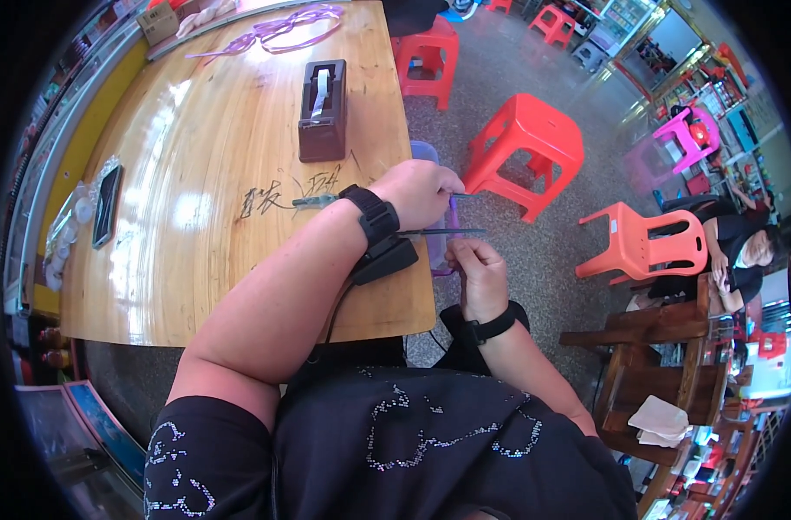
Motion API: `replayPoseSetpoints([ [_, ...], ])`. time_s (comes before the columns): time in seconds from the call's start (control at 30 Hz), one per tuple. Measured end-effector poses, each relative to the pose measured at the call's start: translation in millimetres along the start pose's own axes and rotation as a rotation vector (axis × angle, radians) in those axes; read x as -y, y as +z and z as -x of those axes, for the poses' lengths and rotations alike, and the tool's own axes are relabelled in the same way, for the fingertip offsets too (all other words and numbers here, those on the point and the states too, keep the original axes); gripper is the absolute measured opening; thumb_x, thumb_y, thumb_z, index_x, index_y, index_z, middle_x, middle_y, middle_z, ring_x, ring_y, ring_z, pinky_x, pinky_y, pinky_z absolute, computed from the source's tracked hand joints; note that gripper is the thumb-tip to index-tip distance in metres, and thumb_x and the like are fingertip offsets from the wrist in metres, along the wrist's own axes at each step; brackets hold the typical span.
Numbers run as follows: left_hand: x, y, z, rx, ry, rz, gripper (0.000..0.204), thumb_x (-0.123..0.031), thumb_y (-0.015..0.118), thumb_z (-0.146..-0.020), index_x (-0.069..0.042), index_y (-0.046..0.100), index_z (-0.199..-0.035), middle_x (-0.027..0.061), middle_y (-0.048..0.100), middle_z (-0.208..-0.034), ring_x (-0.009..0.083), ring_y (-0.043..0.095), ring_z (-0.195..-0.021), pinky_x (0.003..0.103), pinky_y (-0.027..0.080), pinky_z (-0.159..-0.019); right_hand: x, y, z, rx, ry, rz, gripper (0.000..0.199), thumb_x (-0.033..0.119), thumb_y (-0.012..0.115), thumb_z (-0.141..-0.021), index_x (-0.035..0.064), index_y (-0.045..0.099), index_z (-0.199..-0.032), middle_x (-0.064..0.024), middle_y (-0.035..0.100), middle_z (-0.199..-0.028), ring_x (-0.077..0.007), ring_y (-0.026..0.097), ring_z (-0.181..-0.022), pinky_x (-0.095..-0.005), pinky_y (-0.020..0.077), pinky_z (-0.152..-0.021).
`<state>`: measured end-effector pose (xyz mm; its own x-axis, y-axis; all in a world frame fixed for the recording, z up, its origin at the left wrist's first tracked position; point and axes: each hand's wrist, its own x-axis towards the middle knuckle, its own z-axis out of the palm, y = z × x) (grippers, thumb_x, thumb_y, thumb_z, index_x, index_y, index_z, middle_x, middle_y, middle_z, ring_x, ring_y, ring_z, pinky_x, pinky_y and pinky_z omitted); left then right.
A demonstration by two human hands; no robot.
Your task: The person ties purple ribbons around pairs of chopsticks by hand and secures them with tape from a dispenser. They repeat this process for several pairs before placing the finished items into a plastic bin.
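Observation:
My left hand (417, 192) reaches over the table's right edge, its fingers closed around a thin dark piece whose tip sticks out to the right. Just below it, my right hand (479, 267) is closed in a pinch with the thumb and fingers together; what it holds is too small to make out. A thin, flat dark strip (452, 231) extends past the table edge between the two hands. Beneath them, a purple plastic basket (425, 152) is partly hidden by my left hand and the table. Both wrists wear black bands.
On the wooden table (205, 173) stand a black tape dispenser (323, 113) and a phone (107, 206), with purple ribbon (300, 30) at the far end. A black box (385, 263) with a cable lies by my left wrist. Red stools (534, 130) and an orange chair (642, 238) stand rightward; a person sits beyond.

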<state>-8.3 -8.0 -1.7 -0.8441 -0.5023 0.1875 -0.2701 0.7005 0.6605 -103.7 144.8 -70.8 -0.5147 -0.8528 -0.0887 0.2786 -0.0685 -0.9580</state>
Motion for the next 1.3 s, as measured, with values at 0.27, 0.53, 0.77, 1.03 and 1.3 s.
replayPoseSetpoints([
  [0.27,4.2,2.3,-0.5,-0.005,0.041,0.029,0.03,-0.002,0.046,-0.077,-0.007,0.063,-0.101,0.0156,0.064,-0.095,0.032,0.06,-0.091,0.036,0.048,-0.081,1.5,1.1,3.6,-0.023,0.058,-0.056,0.008,0.01,0.061,-0.083,0.0025,0.06,-0.081,-0.0037,0.059,-0.074,-0.0115,0.053,-0.069,-0.0243,0.0406,-0.067],
  [0.53,0.5,2.0,5.2,-0.093,0.119,-0.012,0.029,-0.001,0.054,-0.068,-0.005,0.064,-0.095,0.0163,0.063,-0.094,0.0336,0.059,-0.09,0.038,0.047,-0.081,19.0,4.9,16.2,0.022,0.096,-0.046,0.006,0.01,0.06,-0.083,0.0041,0.059,-0.082,-0.0021,0.057,-0.071,-0.0107,0.051,-0.066,-0.0238,0.0399,-0.063],
  [0.77,-23.4,-4.0,17.7,-0.026,0.386,-0.142,0.023,-0.006,0.064,-0.059,-0.007,0.066,-0.082,0.0093,0.061,-0.082,0.0282,0.055,-0.087,0.036,0.046,-0.08,50.6,5.4,24.2,0.065,0.091,-0.112,0.008,0.011,0.06,-0.084,0.0048,0.058,-0.079,-0.0019,0.056,-0.067,-0.0098,0.05,-0.06,-0.0226,0.039,-0.06],
  [1.03,-16.9,2.2,11.3,0.054,0.177,0.22,0.012,-0.011,0.067,-0.073,-0.003,0.067,-0.081,0.0072,0.063,-0.071,0.0173,0.058,-0.063,0.028,0.047,-0.063,100.4,2.2,13.3,0.229,0.063,-0.176,0.019,0.012,0.054,-0.087,-0.0017,0.056,-0.1,-0.0066,0.057,-0.08,-0.0126,0.053,-0.063,-0.0245,0.0418,-0.058],
  [1.3,-11.0,1.0,-2.9,-0.15,-0.141,0.576,0.018,-0.019,0.067,-0.081,-0.001,0.065,-0.077,-0.0027,0.055,-0.065,0.0035,0.045,-0.059,0.022,0.038,-0.052,107.0,-34.8,-32.5,-0.061,-0.192,-0.134,0.02,0.012,0.056,-0.086,0.0018,0.057,-0.103,-0.0016,0.058,-0.079,-0.0094,0.051,-0.066,-0.0216,0.0396,-0.062],
])
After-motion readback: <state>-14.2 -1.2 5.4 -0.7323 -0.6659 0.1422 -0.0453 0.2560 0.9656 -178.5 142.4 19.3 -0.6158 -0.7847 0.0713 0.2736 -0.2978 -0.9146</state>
